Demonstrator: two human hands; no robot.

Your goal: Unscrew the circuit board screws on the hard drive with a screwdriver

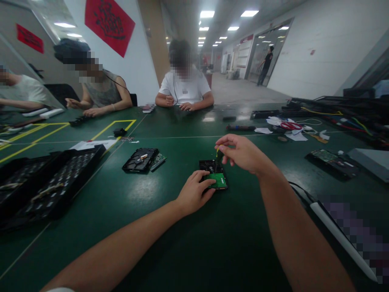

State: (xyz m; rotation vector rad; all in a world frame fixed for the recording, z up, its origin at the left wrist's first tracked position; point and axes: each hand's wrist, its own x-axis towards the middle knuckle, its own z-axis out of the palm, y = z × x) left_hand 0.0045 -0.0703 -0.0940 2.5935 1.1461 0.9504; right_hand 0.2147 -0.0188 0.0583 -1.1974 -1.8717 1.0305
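Your left hand (194, 192) half open, resting on a hard drive (206, 165) with a green board (219, 181), your right hand (235, 152) pinching a yellow screwdriver (217, 152)

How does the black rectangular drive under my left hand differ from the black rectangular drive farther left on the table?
The handled drive has a bright green circuit board on it; the left drive has a duller circuit board at its right edge. Your left hand touches the handled drive, while no hand touches the left drive. Both are black and lie on the green table.
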